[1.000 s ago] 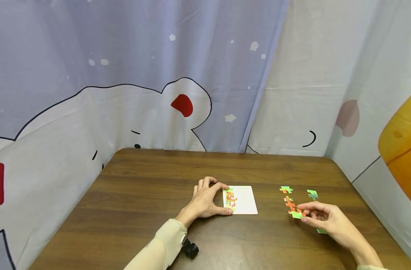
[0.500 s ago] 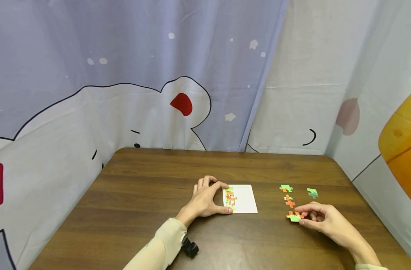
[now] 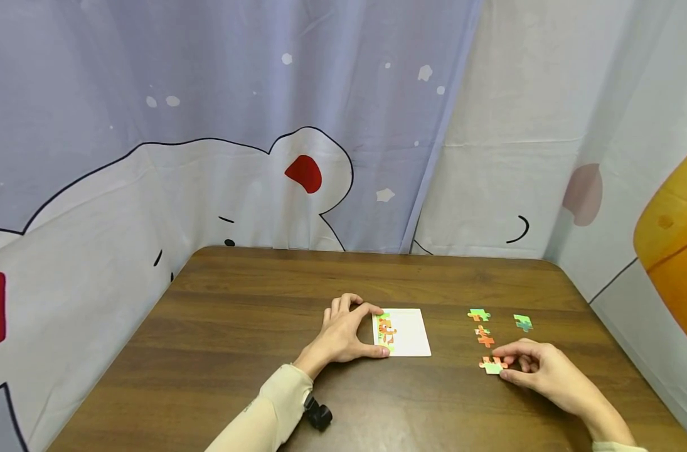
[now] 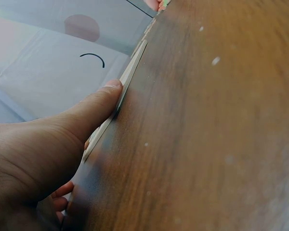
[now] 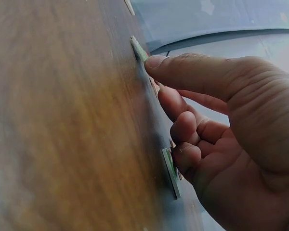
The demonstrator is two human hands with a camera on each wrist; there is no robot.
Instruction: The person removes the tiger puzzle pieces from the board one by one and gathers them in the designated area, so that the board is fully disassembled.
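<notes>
In the head view, my left hand (image 3: 336, 336) holds a square white puzzle board (image 3: 412, 333), thumb at its near edge and index finger at its far edge. Assembled orange and green pieces (image 3: 385, 331) fill the board's left strip. The left wrist view shows the thumb against the board's edge (image 4: 130, 72). To the right, my right hand (image 3: 552, 373) pinches a green and orange puzzle piece (image 3: 492, 366) by its right side, at table level. In the right wrist view, the thumb is on that piece (image 5: 138, 49), while a green-topped piece (image 5: 170, 173) lies by the curled fingers.
Beyond the pinched piece lie an orange piece (image 3: 484, 336), a green and orange piece (image 3: 479, 314) and a green-blue piece (image 3: 522, 322). The wooden table (image 3: 253, 301) meets curtains (image 3: 236, 188) at its back and sides. A black wrist camera (image 3: 319, 415) sits on my left sleeve.
My right hand has shifted the pinched piece slightly left and nearer, away from the orange piece, and turned it straighter. My left hand has stayed on the board.
</notes>
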